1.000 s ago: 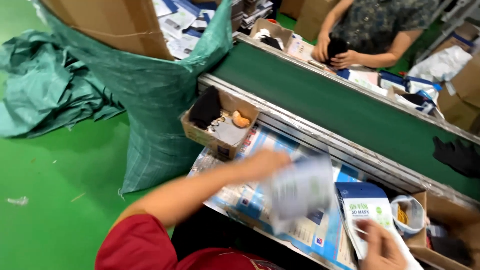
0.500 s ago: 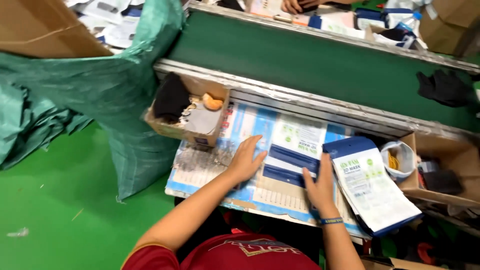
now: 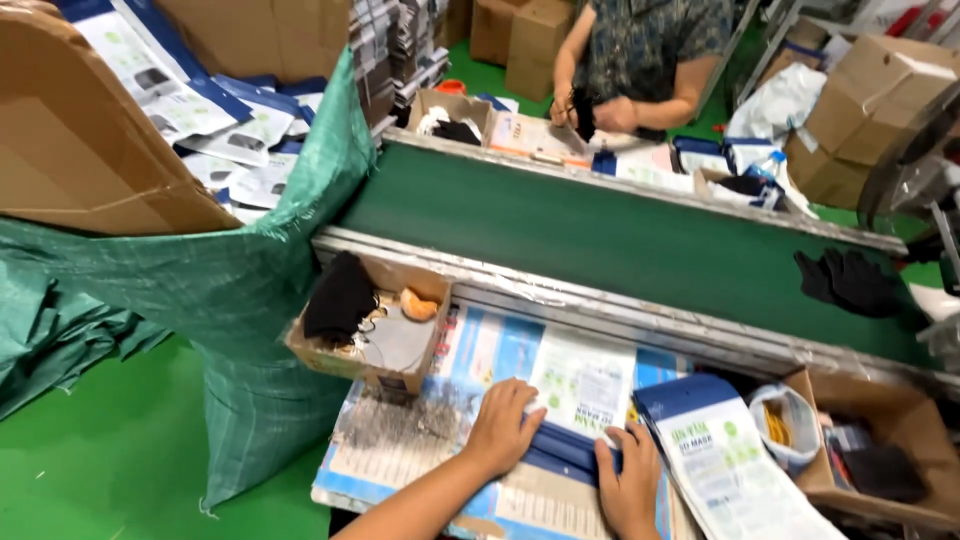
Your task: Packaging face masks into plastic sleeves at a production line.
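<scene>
A flat white-and-blue packaging pouch is pressed onto the printed work surface beneath the left hand and right hand, palms spread flat, nothing clasped. It is judged light, limp and slippery; its blue lower edge, nearest the fingers, is best pinched.

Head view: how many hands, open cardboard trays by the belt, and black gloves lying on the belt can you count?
Hands: 4, the left hand and right hand on the blue pouch, plus a co-worker's two
Trays: 3
Glove piles on the belt: 1
Total: 8
</scene>
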